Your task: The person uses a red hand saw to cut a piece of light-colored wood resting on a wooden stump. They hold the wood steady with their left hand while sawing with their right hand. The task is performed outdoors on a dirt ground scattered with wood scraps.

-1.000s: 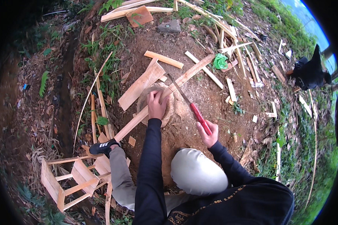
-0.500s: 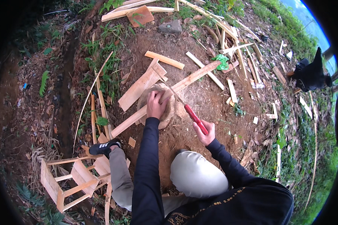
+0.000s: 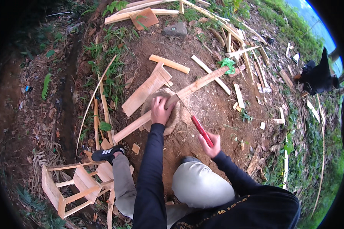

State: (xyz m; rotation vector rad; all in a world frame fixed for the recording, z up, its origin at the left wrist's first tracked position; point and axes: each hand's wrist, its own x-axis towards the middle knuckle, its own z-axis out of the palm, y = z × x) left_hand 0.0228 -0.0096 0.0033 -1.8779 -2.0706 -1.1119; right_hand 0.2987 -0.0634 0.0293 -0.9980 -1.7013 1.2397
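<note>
A long wooden plank (image 3: pixel 200 83) lies slantwise across a round stump (image 3: pixel 173 125), both its ends reaching past the stump. My left hand (image 3: pixel 161 111) grips the plank near its middle, over the stump. My right hand (image 3: pixel 211 145) is closed round the red handle of a handsaw (image 3: pixel 202 131). The thin saw blade crosses the plank just right of my left fingers. How deep it sits in the wood is too small to tell. A wider board (image 3: pixel 145 91) rests on the ground behind the stump's left side.
A wooden frame with slats (image 3: pixel 84 182) stands at the lower left, by my shoe (image 3: pixel 107 153). Short offcuts (image 3: pixel 239 95) lie on the soil at right. Wood strips (image 3: pixel 233 34) are piled at the back. A person in dark clothing (image 3: pixel 319 74) is at far right.
My right hand has drawn the saw back toward me, to the lower right, so less blade shows beyond the plank. My left hand keeps its hold on the plank. The view has shifted slightly.
</note>
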